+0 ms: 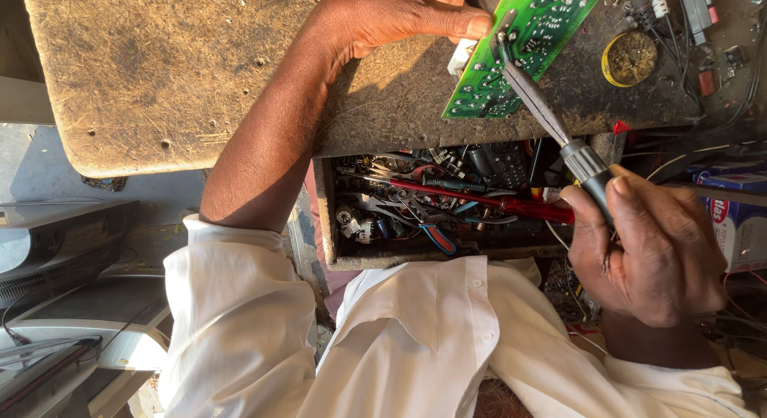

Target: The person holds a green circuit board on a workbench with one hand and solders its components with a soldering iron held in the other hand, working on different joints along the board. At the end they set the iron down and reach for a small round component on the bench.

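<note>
The person's right hand [651, 254] is closed in a firm fist around the dark handle of a soldering iron [551, 118], thumb lying along the grip and pointing toward the tip. From that hand the iron's metal shaft runs up and away at a slant, and its tip touches the near face of a green circuit board [523, 46]. The board lies tilted on the worn wooden bench top [200, 74], one corner overhanging the front edge. The left hand [391, 14] comes in from the other side with the forearm stretched across the bench; its fingers are curled and the thumb presses against the board's edge, steadying it, though how much of the board the hidden fingers grip cannot be told. Just beyond the iron's tip, on the far side of the right hand, sits a small round yellow tin [629, 58] with a brownish filling. Directly beneath the bench edge, between the two arms, an open drawer [327, 218] holds a jumble of tools, among them a red-handled screwdriver [511, 204] lying lengthwise and pliers with blue grips [435, 236]. Close beside the right hand's knuckles stands a blue and white carton [739, 222]. The person wears a white shirt [415, 338] with the left sleeve rolled above the elbow.
</note>
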`<action>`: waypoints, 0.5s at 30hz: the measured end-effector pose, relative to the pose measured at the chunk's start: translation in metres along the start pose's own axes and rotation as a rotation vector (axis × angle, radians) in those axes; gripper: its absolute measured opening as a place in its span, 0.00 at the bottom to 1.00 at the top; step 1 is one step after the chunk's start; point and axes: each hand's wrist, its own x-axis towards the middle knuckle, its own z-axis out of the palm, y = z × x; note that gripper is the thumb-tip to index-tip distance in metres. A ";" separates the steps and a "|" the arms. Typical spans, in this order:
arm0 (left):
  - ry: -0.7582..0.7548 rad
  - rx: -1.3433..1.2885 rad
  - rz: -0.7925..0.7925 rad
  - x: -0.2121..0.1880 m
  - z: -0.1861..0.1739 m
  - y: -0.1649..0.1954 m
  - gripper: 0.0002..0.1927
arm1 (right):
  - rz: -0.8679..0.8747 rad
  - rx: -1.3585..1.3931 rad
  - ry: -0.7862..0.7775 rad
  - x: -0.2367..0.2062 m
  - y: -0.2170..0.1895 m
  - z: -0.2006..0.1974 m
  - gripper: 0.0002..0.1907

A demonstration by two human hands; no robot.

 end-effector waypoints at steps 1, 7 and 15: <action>0.009 0.019 -0.008 0.000 0.000 0.000 0.24 | 0.006 0.002 0.011 -0.002 0.000 0.002 0.17; 0.012 0.046 -0.009 0.000 0.000 -0.003 0.25 | -0.071 -0.049 0.030 -0.016 -0.001 0.017 0.18; 0.017 0.139 0.037 0.001 0.002 -0.004 0.26 | -0.043 -0.055 0.118 -0.028 0.000 0.030 0.18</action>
